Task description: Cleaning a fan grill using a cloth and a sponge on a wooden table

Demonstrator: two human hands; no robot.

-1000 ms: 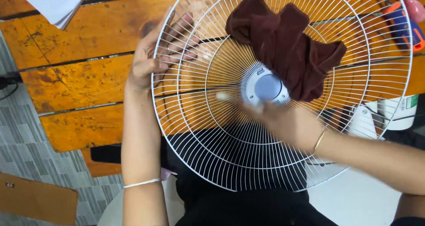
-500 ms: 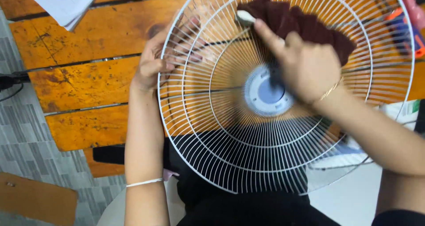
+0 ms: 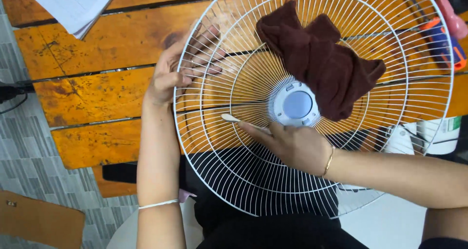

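At the right edge I see a white bottle-like container with a green label patch [image 3: 451, 113], partly hidden behind the white wire fan guard [image 3: 195, 146]. At the top left, a stack of white paper sheets [image 3: 73, 5] lies on the orange wooden table [image 3: 92, 95]. I can make out no screens or signs.

Fan guard [image 3: 253, 180] top cut off

My single head-worn view, steeply down and close over the worktop [image 3: 97, 93] (no second camera to overlap).
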